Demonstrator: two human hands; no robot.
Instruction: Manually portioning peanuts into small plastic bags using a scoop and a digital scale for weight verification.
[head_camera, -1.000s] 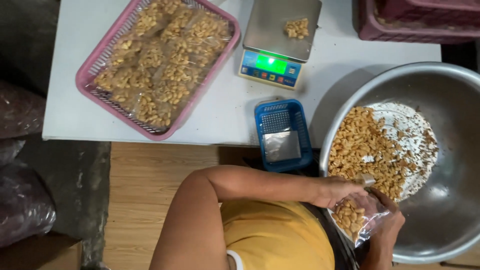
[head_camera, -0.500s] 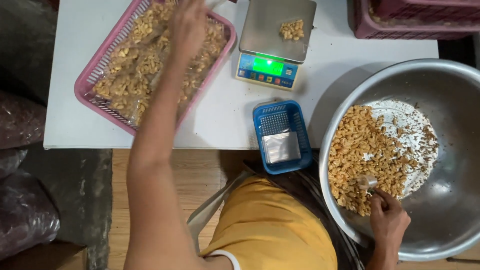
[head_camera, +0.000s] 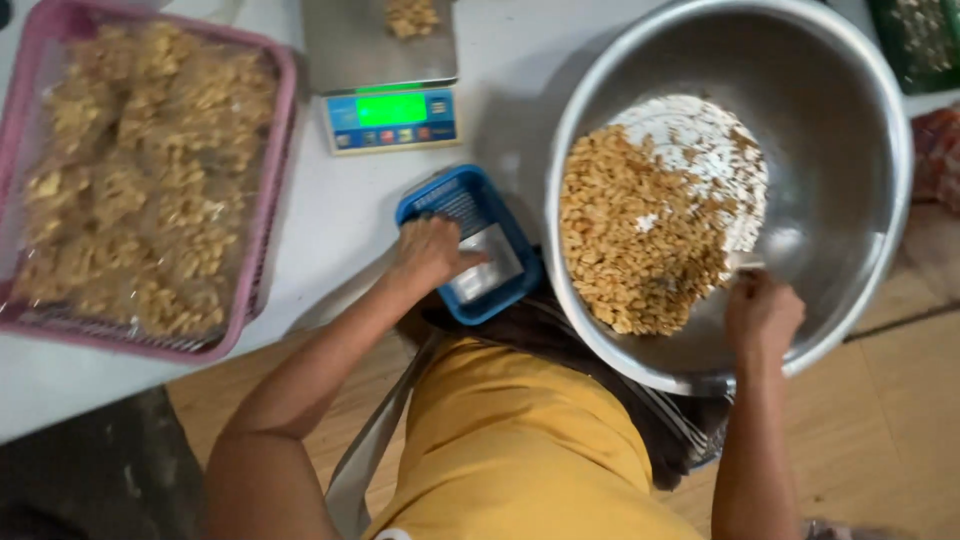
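Pulled back from the pink plastic basket of bagged peanuts (head_camera: 140, 180), the left hand (head_camera: 428, 255) now presses fingers onto clear empty bags in the small blue basket (head_camera: 430, 205) at the table's front edge. Right hand (head_camera: 762, 312) grips a small scoop in the big steel bowl (head_camera: 850, 150) of peanuts.

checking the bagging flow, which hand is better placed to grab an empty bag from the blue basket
Left. The left hand is already over the blue basket, fingers on the clear bags. The right hand is inside the steel bowl, closed on a scoop beside the peanuts.
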